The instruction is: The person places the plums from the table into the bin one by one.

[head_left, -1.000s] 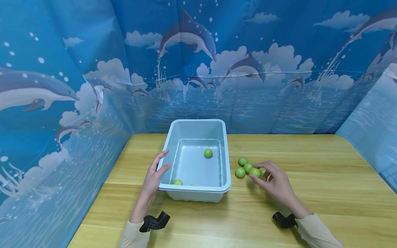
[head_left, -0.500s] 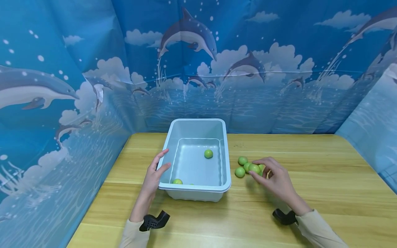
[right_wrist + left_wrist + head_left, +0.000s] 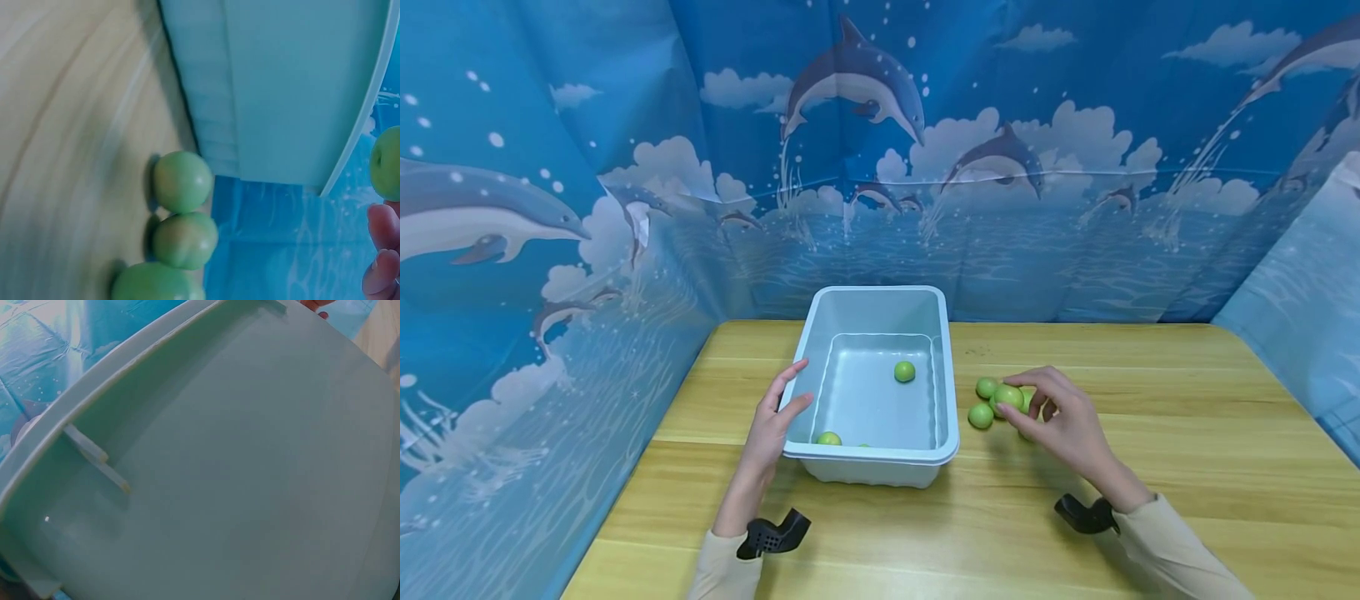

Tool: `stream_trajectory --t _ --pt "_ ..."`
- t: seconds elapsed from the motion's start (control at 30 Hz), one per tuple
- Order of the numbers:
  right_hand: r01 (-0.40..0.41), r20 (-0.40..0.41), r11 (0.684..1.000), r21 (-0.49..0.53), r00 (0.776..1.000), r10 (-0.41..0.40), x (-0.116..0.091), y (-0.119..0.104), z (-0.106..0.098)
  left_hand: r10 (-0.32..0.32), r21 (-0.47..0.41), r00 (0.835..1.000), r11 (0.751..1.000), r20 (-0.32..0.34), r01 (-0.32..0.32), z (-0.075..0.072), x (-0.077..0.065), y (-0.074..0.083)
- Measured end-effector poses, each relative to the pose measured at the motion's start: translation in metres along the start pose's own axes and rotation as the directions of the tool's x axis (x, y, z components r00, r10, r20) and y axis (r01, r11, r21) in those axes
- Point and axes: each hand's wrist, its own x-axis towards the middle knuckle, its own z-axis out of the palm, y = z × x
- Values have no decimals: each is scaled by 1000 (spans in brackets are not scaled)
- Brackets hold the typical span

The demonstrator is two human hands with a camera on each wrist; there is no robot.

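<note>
My left hand [image 3: 772, 425] grips the left rim of the pale blue plastic tub [image 3: 951, 400], thumb on the inner side. Fingertips of that hand show at the top of the left wrist view, where the tub's outer wall [image 3: 250, 456] fills most of the frame. One round green fruit [image 3: 905, 372] lies inside, another [image 3: 829, 439] by the near wall, and a sliver of a third shows there. My right hand [image 3: 1069, 425] pinches a smooth green fruit [image 3: 1009, 399] between thumb and fingers, above several similar fruits [image 3: 981, 416] partly hidden by the hand.
The tub stands on a wooden table [image 3: 1187, 433], left of the loose fruits [image 3: 182, 181]. A blue dolphin-print sheet [image 3: 865, 225] hangs behind the table and along both sides. Black wrist mounts [image 3: 1090, 514] sit at both cuffs.
My right hand has lifted slightly, moving away from me and a little left with the pinched fruit, over the loose ones. The left hand and the tub have stayed put.
</note>
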Motion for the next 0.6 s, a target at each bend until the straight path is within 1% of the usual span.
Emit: stream_trajectory --t 0.2,0.33,0.53,0.6 --pt "23 13 999 31 1000 -23 8 -11 -1 -1 3 1000 1000 1 1 0 0 0" --pt "40 7 999 37 999 -40 15 -21 0 -5 7 1000 1000 0 5 0 0 0" --pt "52 16 996 72 998 -53 31 -53 -5 -1 5 1000 1000 3 1 0 0 0" --pt "54 24 995 83 998 -57 35 -60 -5 4 3 1000 1000 2 -4 0 0 -1"
